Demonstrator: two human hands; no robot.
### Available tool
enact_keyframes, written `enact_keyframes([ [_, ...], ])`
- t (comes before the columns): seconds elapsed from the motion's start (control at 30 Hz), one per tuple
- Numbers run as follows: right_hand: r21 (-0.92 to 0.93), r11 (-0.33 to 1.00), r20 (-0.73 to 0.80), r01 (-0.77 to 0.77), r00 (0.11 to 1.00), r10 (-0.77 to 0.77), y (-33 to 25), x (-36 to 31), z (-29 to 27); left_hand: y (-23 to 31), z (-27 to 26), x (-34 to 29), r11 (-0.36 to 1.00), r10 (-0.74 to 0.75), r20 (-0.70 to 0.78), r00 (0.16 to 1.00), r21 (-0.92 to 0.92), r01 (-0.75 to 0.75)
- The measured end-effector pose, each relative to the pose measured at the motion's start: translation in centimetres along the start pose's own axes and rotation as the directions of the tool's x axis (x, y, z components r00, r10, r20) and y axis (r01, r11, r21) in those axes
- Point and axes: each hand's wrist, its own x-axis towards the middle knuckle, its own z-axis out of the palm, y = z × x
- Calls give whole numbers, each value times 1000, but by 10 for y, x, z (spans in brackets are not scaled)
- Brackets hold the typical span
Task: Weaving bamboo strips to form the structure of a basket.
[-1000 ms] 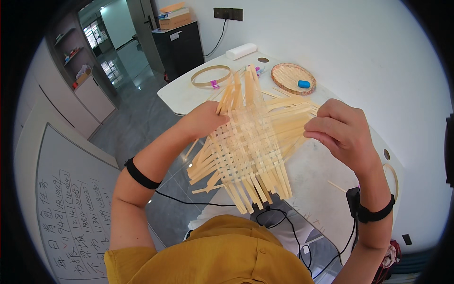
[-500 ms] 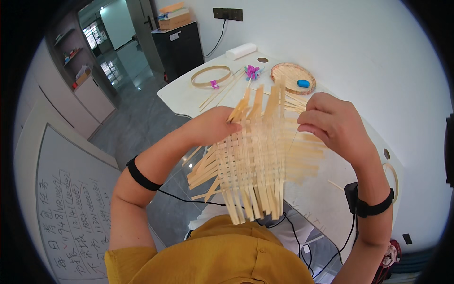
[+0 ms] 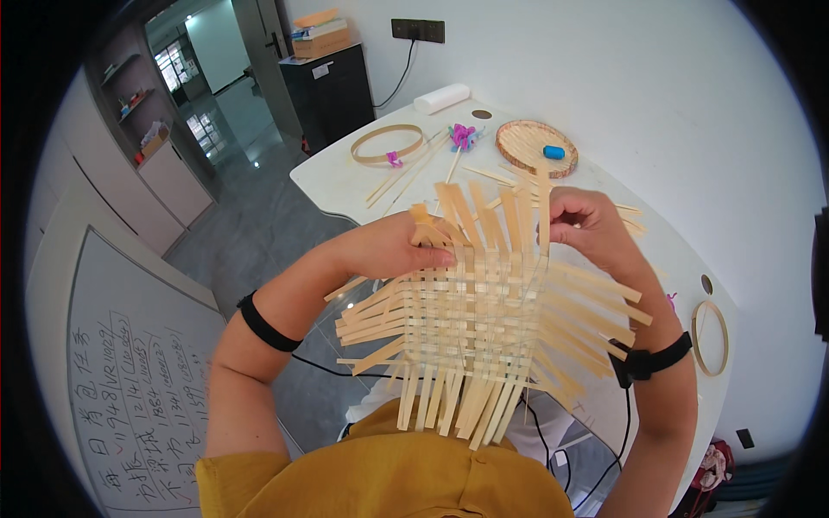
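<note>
Holding weave (image 3: pixel 471 319), whiteboard writing (image 3: pixel 142 393) seemingly handwritten

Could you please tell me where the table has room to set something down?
The table has a bare patch at its left edge, bordered by the far hoop and thin sticks. A smaller one lies between the white roll and purple flower. It is crowded with loose strips beyond the woven sheet and right hand.

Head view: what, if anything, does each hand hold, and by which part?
The left hand grips the woven panel by its upper left corner; whether the right hand holds anything cannot be told.
</note>
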Motion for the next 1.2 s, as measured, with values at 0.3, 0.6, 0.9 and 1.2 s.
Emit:
enact_keyframes([
  [0.3,58,990,-241,128,964,-110,67,-42,42,-27,9,7,798,-70,-240,968,-595,-90],
  [0.6,-111,992,-127,-63,991,48,46,-77,51,-41,12,-1,725,-219,-273,937,-688,-31],
  [0.9,-242,967,-140,-82,989,49,23,-79,45,-46,4,-4,708,-248,-330,911,-703,-62],
  [1.2,-336,935,-134,-116,988,74,24,-95,36,-73,10,-2,738,-316,-417,852,-672,-55],
])
